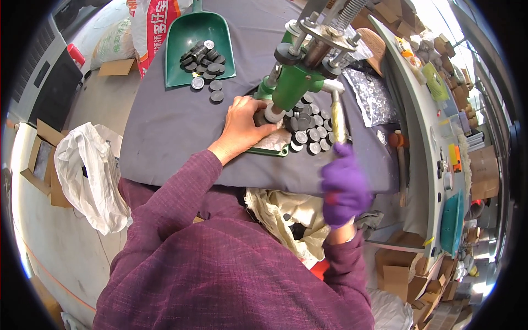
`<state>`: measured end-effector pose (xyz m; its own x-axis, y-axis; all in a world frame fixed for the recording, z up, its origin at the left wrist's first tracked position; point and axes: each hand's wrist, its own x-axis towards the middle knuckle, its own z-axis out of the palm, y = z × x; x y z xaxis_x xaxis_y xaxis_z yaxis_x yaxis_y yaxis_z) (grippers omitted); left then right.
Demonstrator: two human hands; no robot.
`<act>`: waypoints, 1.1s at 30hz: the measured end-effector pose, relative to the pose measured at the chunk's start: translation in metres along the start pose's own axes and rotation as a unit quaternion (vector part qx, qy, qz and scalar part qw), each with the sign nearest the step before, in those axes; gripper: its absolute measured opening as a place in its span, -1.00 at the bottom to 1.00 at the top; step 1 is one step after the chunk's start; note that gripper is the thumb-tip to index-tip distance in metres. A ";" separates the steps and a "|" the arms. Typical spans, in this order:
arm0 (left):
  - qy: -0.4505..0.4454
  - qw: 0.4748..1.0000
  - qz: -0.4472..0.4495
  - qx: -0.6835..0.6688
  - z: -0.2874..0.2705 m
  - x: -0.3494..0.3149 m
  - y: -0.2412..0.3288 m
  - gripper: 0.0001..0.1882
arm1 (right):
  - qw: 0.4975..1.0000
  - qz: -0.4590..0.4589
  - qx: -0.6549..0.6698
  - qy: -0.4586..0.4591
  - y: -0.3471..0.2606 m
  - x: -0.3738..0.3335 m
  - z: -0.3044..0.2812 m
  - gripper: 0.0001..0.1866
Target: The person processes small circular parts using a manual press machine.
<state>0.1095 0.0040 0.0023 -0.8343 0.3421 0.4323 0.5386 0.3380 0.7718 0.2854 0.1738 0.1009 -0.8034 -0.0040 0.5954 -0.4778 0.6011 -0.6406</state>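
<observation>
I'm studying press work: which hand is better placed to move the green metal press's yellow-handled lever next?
Probably the right: the purple-gloved right hand is at the lower end of the lever, while the bare left hand is beside the white round piece at the press.

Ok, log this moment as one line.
left hand: at base of green hand press; gloved right hand: on lever handle; dark round caps: beside press and in green dustpan

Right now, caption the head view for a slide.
Bare left hand at a green press, gloved right hand at its lever.
</observation>
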 end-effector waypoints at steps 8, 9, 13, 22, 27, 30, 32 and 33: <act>0.116 0.986 0.048 0.108 -0.030 -0.004 -0.041 -0.64 | 0.991 -0.115 0.048 0.045 0.010 0.001 0.006 -0.64; 0.130 0.980 0.031 0.145 -0.039 -0.004 -0.049 -0.67 | 0.989 -0.129 0.056 0.052 0.008 0.005 0.005 -0.64; 0.104 0.955 0.000 0.279 -0.053 -0.001 -0.056 -0.67 | 0.976 -0.099 0.160 0.108 -0.025 0.038 -0.011 -0.60; 0.060 0.937 0.057 0.340 -0.049 -0.001 -0.075 -0.69 | 0.962 -0.055 0.237 0.123 -0.039 0.117 -0.033 -0.47; 0.082 0.986 0.047 0.139 -0.049 0.000 -0.059 -0.57 | 0.960 -0.045 0.245 0.126 -0.036 0.119 -0.035 -0.46; 0.064 0.997 0.037 0.004 -0.039 -0.008 -0.016 -0.40 | 0.959 -0.073 0.249 0.115 -0.031 0.121 -0.034 -0.46; 0.042 0.997 0.060 -0.012 -0.029 -0.011 0.000 -0.33 | 0.957 -0.068 0.258 0.117 -0.033 0.119 -0.035 -0.46; 0.029 0.998 0.060 -0.007 -0.024 -0.012 0.001 -0.27 | 0.954 -0.066 0.268 0.120 -0.033 0.119 -0.035 -0.46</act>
<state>0.1176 -0.0212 0.0092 -0.7696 0.3284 0.5476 0.6335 0.2851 0.7193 0.2177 0.1812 0.2100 -0.6502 0.1695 0.7406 -0.7339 0.1119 -0.6700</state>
